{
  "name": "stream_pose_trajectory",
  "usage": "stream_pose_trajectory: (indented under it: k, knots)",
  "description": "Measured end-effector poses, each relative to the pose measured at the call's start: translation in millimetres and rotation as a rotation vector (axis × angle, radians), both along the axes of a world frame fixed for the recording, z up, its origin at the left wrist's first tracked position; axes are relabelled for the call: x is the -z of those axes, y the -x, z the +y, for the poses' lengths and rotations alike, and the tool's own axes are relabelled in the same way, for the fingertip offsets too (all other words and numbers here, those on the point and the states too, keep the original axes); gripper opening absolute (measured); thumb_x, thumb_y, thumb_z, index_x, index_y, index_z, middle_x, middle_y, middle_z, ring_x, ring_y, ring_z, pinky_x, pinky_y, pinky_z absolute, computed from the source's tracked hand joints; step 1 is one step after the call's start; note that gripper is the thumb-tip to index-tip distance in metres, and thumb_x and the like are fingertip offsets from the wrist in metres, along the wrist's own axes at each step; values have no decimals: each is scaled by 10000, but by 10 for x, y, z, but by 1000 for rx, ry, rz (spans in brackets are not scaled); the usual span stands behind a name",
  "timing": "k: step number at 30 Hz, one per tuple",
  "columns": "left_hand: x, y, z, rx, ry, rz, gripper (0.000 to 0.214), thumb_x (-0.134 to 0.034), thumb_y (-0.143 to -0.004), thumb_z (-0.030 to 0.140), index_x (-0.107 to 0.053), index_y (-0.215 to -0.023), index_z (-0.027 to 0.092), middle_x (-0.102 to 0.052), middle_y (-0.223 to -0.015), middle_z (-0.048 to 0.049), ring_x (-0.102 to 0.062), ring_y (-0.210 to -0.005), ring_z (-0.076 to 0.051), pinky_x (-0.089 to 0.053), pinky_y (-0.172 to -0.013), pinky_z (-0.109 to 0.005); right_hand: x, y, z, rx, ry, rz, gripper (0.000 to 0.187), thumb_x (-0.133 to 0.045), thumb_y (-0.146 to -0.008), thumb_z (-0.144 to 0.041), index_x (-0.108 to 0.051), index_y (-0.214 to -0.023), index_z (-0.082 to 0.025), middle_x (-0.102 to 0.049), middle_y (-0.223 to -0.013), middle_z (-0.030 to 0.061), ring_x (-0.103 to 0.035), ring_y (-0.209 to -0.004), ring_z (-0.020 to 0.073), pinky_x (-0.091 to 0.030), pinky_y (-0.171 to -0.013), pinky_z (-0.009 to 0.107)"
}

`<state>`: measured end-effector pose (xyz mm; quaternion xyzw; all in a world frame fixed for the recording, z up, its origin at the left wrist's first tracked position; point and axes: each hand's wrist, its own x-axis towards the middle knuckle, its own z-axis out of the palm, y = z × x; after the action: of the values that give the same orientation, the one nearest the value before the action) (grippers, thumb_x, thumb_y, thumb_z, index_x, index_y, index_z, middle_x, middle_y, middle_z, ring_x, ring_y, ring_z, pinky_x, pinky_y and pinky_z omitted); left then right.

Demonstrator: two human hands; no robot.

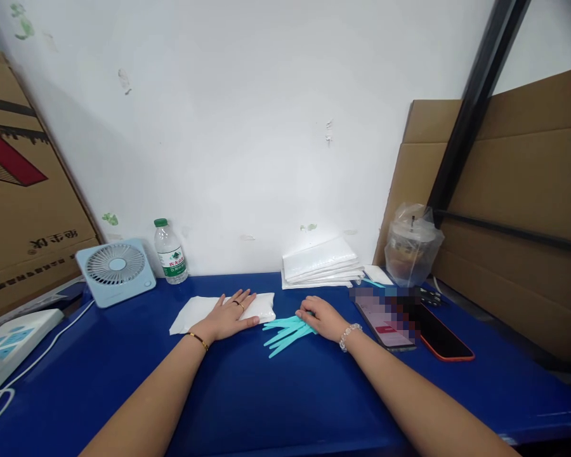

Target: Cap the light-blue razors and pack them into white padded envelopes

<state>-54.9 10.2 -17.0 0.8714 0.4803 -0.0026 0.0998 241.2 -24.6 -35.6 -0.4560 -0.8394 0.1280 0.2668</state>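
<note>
My left hand [231,317] lies flat on a white plastic packet [193,312], fingers stretched out and slightly spread. To its right, several thin, flat turquoise plastic sticks [285,336] fan out over the blue table [285,393], their tapered ends pointing left. My right hand [321,317] is curled over the other ends of these sticks, thumb and fingers closed around them. Those covered ends are hidden, so their full shape does not show. Behind my right hand rests a pile of white plastic bags [318,263] against the wall.
On the left stand a light blue fan [117,270], a water bottle [170,254] and a white power strip [16,349] with a cable. A phone [380,320], an orange-edged phone [445,333] and a bagged drink cup [410,251] are on the right. Cardboard flanks both sides.
</note>
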Motion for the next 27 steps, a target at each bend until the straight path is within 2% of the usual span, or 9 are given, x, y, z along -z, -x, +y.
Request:
stream_pose_trajectory:
  k: [5,7,9,12,14,16,18,22,27]
  knots:
    - [12,6,-109,-29,70,-37,674,-195,-834,656,-104,-1417,329,-67,-1493,-13,-39,-1367,-280,-23,-1047,-565,-49,-22,-1,-17,12,52,367,-430,-870,-482,-559,-683,-194,-528,-697,2,-494,-712,143,-347,-695,278]
    - [-63,-77,-136,-93,37,-126,659,-186,-848,635,-147,-1417,305,-101,-1493,-25,-63,-1366,-284,-65,-1051,-552,-106,-31,-14,15,-17,89,359,-433,-873,-471,-564,-685,-194,-548,-700,-1,-504,-724,144,-335,-728,291]
    - [-174,-252,-169,-118,-37,-276,644,-192,-865,604,-218,-1408,260,-182,-1481,-53,-149,-1351,-276,-156,-1056,-486,-171,-44,-25,40,-42,147,352,-429,-878,-456,-559,-684,-193,-562,-705,2,-507,-720,144,-334,-727,290]
    - [-322,-632,-207,82,-30,-465,540,-256,-880,544,-467,-1265,230,-487,-1301,-63,-473,-1130,-215,-348,-944,-316,-243,-75,-29,32,-43,222,345,-439,-872,-444,-547,-665,-189,-556,-687,5,-492,-680,140,-341,-666,267]
    - [-353,-871,-198,167,17,-477,459,-334,-857,533,-606,-1054,220,-630,-1026,-42,-564,-874,-186,-399,-799,-275,-253,-104,-19,18,-16,290,327,-454,-860,-445,-551,-680,-190,-537,-673,-2,-473,-656,134,-340,-638,257]
    - [-318,-1027,-157,173,65,-516,430,-346,-851,516,-628,-876,192,-616,-791,-15,-523,-694,-147,-390,-678,-247,-232,-140,2,14,54,410,278,-474,-846,-447,-560,-761,-196,-510,-675,-16,-450,-636,124,-341,-620,247]
    - [-241,-1084,-103,144,162,-562,424,-349,-844,514,-600,-811,173,-539,-674,10,-438,-588,-113,-355,-584,-226,-193,-182,34,11,163,549,251,-509,-823,-450,-547,-841,-203,-467,-665,-33,-418,-608,111,-335,-593,234]
    - [-104,-1024,-53,130,274,-579,381,-394,-816,508,-550,-760,165,-446,-633,35,-348,-559,-93,-316,-542,-208,-118,-283,119,-29,342,705,264,-582,-769,-444,-514,-844,-199,-371,-614,-60,-346,-547,90,-292,-534,214]
    - [-77,-987,-102,115,160,-571,381,-320,-851,479,-520,-744,172,-477,-692,14,-392,-618,-111,-343,-585,-217,-64,-424,213,63,306,698,255,-553,-780,-442,-509,-840,-199,-382,-615,-57,-368,-552,91,-312,-550,218]
